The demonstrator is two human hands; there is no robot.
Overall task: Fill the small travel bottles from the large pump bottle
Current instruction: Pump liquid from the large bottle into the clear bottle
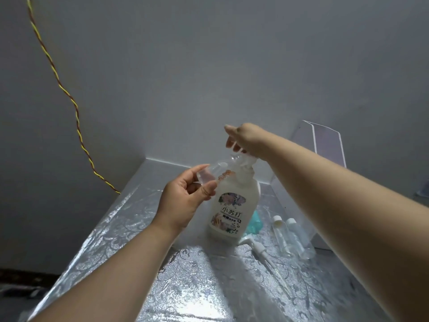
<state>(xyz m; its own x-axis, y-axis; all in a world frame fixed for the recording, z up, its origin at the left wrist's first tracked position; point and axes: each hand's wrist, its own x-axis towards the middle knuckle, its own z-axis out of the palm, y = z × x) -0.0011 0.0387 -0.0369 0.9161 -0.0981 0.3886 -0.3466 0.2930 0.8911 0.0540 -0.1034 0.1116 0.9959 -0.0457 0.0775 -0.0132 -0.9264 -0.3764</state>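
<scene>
Two hands worked at the large pump bottle (233,205), which stood upright mid-counter (130,231), well clear of the near edge. The right hand (241,138) pressed its pump head, fingers curled together; the left hand (185,198) pinched a clear small bottle (209,174) at the spout. Right of the pump bottle lay two capped travel bottles (290,238) and a loose pump tube (262,252), against a clear box (325,147).

Your tall white pump bottle (233,205) upright mid-bench, one small clear travel bottle (209,174) tilted at its spout, two more (291,238) lying to its right
</scene>
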